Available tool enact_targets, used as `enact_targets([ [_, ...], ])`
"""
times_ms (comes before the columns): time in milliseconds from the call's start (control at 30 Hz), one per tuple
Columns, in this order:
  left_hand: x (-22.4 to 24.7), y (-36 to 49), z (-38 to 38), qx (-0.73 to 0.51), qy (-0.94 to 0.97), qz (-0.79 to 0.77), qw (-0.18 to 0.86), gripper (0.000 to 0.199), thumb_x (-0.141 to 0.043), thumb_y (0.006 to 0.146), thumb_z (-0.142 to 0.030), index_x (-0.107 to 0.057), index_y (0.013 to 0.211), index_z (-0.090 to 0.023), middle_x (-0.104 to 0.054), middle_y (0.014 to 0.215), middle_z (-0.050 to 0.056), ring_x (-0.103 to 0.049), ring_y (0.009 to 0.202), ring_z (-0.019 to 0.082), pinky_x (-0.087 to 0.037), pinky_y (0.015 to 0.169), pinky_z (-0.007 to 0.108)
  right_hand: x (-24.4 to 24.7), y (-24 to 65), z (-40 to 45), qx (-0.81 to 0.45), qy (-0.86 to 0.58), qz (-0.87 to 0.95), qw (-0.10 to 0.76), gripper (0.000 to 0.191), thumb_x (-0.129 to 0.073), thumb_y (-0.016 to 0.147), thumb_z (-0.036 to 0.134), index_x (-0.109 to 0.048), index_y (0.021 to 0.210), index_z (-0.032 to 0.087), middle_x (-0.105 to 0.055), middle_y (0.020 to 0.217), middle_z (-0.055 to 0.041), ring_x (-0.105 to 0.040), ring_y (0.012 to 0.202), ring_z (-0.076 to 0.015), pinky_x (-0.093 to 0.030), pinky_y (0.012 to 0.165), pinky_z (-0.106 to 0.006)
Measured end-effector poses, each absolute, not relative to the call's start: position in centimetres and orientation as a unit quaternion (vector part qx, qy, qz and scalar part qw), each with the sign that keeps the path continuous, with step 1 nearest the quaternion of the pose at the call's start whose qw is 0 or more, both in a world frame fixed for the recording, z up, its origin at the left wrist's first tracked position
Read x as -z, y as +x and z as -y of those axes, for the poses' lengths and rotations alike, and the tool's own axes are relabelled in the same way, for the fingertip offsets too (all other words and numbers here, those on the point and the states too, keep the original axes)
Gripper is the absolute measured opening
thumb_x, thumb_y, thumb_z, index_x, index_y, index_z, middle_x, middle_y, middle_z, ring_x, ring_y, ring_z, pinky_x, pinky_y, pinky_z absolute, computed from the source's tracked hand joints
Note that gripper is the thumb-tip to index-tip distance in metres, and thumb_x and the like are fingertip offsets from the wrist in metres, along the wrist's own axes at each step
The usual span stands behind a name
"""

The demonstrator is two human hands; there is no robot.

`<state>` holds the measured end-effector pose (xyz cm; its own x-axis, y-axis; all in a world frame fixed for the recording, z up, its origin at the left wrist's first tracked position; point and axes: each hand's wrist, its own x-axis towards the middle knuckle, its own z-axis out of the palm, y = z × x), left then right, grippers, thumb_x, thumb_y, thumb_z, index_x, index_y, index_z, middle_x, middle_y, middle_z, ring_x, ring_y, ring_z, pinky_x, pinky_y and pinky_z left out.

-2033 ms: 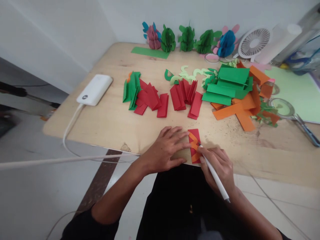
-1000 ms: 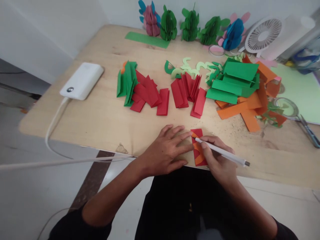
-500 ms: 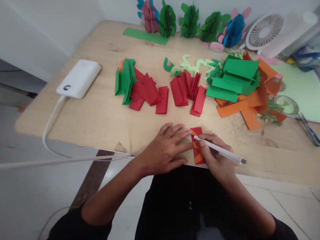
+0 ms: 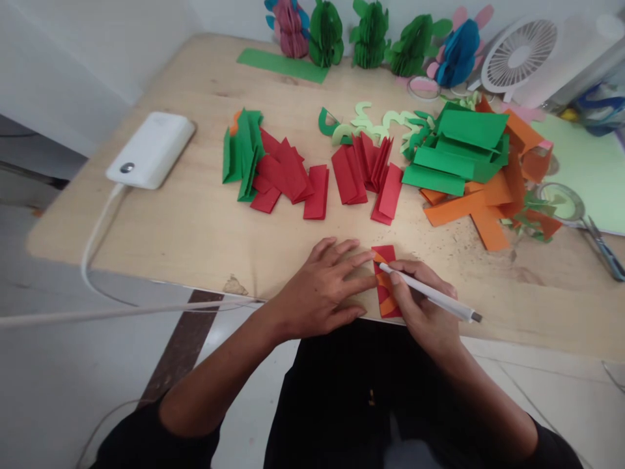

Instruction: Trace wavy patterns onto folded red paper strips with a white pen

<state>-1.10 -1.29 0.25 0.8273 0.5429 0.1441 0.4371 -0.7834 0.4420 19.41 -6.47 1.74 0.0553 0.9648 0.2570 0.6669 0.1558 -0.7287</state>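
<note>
A folded red paper strip (image 4: 387, 252) lies at the table's front edge, with an orange curved paper cutout (image 4: 388, 303) on top of it. My left hand (image 4: 328, 290) rests flat with fingers spread, its fingertips touching the left side of the orange cutout and red strip. Pinched in my right hand (image 4: 427, 299) is a white pen (image 4: 434, 294), its tip at the upper part of the orange cutout. Part of the cutout is hidden beneath my fingers.
Folded red papers (image 4: 288, 172) and folded green papers (image 4: 244, 156) lie mid-table. Green strips (image 4: 463, 143) sit over orange scraps (image 4: 488, 215) at the right, near scissors (image 4: 603, 247). A white power bank (image 4: 151, 150) trails a cable at left. Paper figures (image 4: 371, 39) and a fan (image 4: 520, 55) stand behind.
The view has shifted very slightly. Both hands, the pen and the papers keep nearly the same places; any pen movement is too small to make out.
</note>
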Motion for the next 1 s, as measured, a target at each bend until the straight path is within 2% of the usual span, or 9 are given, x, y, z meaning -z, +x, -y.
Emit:
enact_targets([
  [1000,-0.38,-1.03,1.17,-0.126,0.933,-0.266,0.206,0.044,-0.054,0.093,-0.046,-0.058,0.132,-0.026,-0.046,0.150,0.011,-0.032,0.141,0.036,-0.020,0.115,0.060,-1.63,19.51,6.64,-0.213,-0.642,0.635,0.373,0.012,-0.057,0.091,0.028,-0.068,0.094,0.023,-0.075,0.087,-0.0024,-0.068,0.078,-0.0170,-0.055,0.071,-0.031],
])
